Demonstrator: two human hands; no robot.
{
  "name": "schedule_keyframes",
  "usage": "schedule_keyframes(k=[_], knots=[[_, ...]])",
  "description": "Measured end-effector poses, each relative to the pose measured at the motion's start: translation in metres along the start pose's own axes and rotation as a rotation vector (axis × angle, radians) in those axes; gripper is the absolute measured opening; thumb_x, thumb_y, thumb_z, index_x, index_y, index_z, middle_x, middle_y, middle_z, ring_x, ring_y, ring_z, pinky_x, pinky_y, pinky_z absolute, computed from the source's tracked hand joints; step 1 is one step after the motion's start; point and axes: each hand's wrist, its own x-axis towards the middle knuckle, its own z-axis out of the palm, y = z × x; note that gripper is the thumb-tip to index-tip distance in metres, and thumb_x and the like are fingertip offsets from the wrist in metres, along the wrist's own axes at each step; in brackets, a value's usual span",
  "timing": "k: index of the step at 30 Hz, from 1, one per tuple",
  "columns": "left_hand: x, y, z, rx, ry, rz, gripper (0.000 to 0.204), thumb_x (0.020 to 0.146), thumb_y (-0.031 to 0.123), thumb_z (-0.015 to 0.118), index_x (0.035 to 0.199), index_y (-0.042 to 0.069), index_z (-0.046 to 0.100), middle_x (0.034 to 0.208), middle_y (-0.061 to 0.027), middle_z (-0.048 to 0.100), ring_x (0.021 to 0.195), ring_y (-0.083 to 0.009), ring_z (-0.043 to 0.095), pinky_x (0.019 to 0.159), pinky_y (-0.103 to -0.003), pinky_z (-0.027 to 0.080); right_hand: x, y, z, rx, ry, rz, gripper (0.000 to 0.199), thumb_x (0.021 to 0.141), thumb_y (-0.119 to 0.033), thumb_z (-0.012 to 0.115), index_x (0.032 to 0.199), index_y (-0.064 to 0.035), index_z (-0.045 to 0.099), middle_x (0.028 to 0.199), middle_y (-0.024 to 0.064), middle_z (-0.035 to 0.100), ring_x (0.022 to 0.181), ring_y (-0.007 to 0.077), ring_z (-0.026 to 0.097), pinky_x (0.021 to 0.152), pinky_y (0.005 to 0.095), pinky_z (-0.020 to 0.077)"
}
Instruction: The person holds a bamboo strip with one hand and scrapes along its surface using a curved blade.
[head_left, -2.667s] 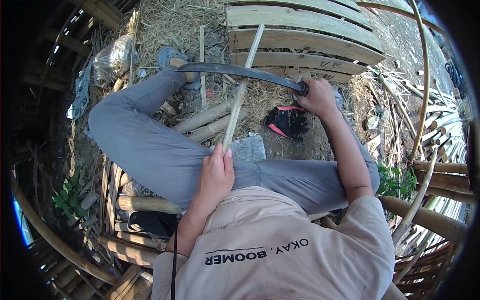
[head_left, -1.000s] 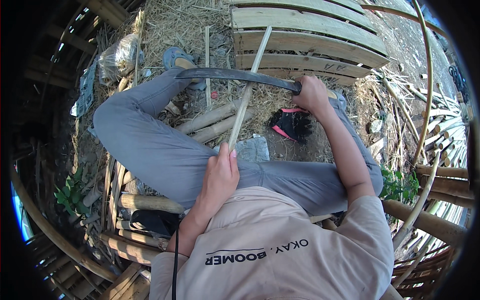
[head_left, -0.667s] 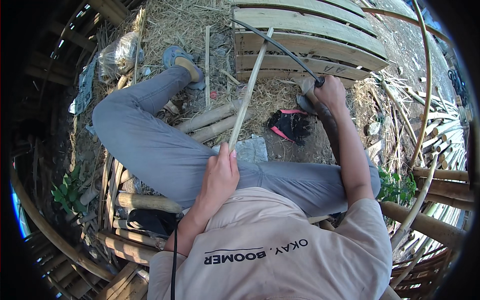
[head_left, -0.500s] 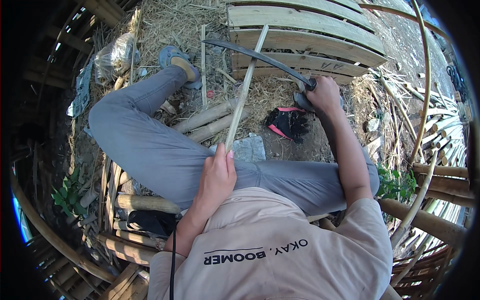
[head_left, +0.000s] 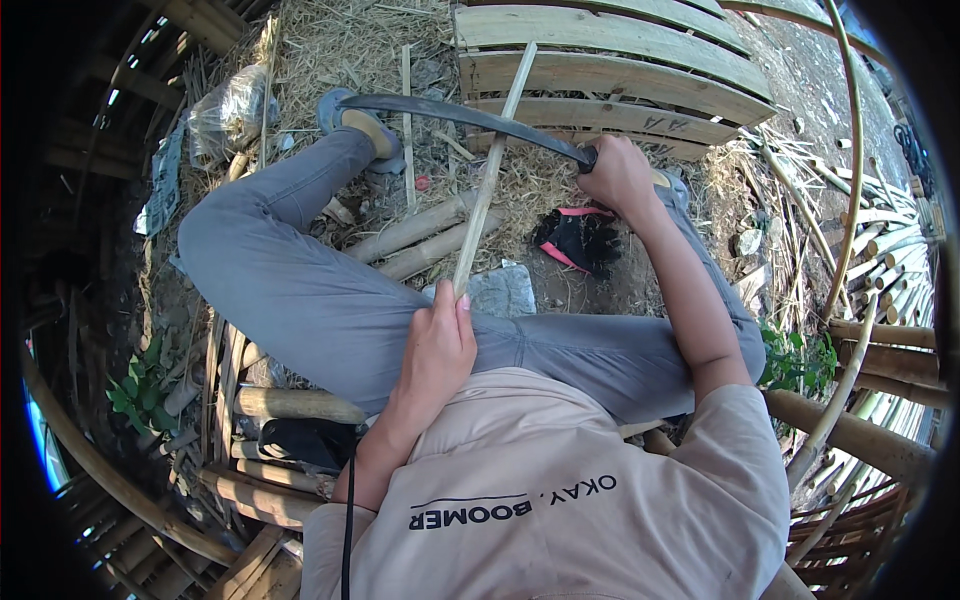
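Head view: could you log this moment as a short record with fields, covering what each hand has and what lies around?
Left hand: grips the near end of a thin bamboo strip, which slants away over the lap.
Right hand: closed on the handle of a long curved blade.
Blade and strip: the blade lies across the strip near its far part.
Ground: straw, two bamboo poles, a black and pink glove.
Beyond: a pallet of wooden slats.
Posture: seated, legs in grey trousers.

Sunlit straw ground [head_left: 330, 40], wooden pallet [head_left: 640, 60], bamboo poles [head_left: 860, 430].
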Motion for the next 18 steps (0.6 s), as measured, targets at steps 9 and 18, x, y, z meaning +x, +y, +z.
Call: schedule_keyframes(k=[9, 18], knots=[[0.002, -0.004, -0.004, -0.062, -0.017, -0.03, 0.017, 0.103, 0.014, 0.05, 0.094, -0.001, 0.048, 0.067, -0.0271, 0.057, 0.067, -0.0508, 0.058, 0.06, -0.057, 0.041, -0.004, 0.044, 0.013, 0.041, 0.096, 0.049, 0.03, 0.069, -0.02, 0.07, 0.094, -0.0067, 0.078, 0.078, 0.0231, 0.07, 0.082, 0.0395, 0.07, 0.082, 0.0475, 0.057], [0.004, 0.001, -0.003, -0.088, -0.017, -0.012, 0.026, 0.099, 0.02, 0.061, 0.092, -0.003, 0.051, 0.064, -0.0225, 0.061, 0.058, -0.0433, 0.062, 0.054, -0.049, 0.046, -0.017, -0.011, 0.0, 0.055, -0.034, -0.19, 0.035, 0.064, -0.019, 0.071, 0.096, -0.0059, 0.077, 0.083, 0.0212, 0.071, 0.089, 0.0384, 0.069, 0.085, 0.0486, 0.0552]])
